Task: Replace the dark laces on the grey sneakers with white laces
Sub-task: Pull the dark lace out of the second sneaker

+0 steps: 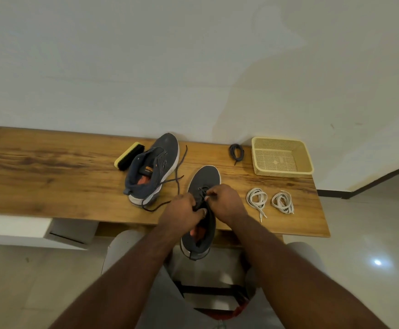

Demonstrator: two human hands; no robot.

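A grey sneaker [204,179] lies toe-away at the front edge of the wooden table [51,176], its heel hanging over the edge. My left hand [182,214] grips the sneaker's tongue and side. My right hand [224,200] pinches its dark lace near the lower eyelets. A loose dark lace end [178,176] trails from under my hands toward the left. The second grey sneaker [153,167] lies on its side further back, without a lace. A coiled dark lace [236,151] rests near the wall. Two coiled white laces [256,200] [282,202] lie to the right.
A yellow-backed shoe brush [129,157] sits left of the back sneaker. A cream plastic basket [281,156] stands at the back right by the wall. The table ends just right of the white laces; tiled floor lies beyond.
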